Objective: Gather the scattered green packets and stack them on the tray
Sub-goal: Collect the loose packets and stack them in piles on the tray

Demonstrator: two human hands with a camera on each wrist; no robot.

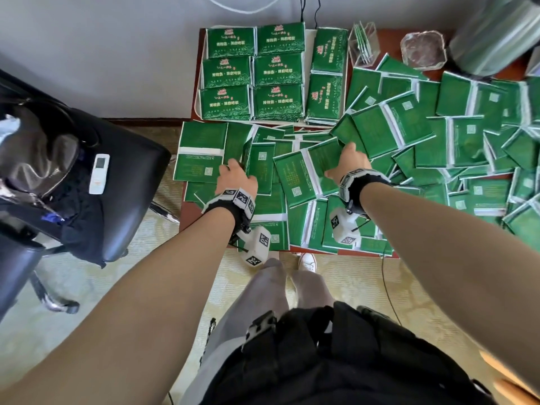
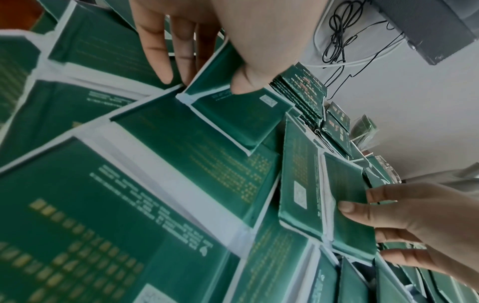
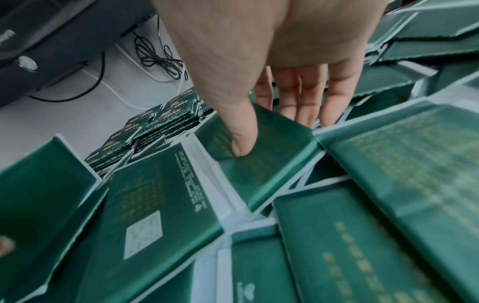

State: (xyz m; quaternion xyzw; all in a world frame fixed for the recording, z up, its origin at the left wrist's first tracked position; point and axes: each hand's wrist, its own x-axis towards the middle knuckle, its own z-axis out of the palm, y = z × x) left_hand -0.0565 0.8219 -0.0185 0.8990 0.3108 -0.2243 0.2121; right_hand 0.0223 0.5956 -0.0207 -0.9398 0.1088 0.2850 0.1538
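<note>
Green packet (image 2: 233, 114) tilts up, pinched by left hand (image 2: 233, 41). Right hand (image 3: 285, 61) pinches another packet (image 3: 259, 160), apparently lying flat; stacked tray (image 1: 196, 108) shows fully only overhead.

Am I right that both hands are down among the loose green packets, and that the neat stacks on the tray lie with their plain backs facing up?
Not quite: the head view shows the stacks on the tray with their printed fronts up. Left hand and right hand are indeed among the loose packets.

Black wrist straps (image 1: 233, 206) carry white marker-coded cubes (image 1: 257, 244); grey trousers (image 1: 263, 293), white shoe (image 1: 306, 262).
</note>
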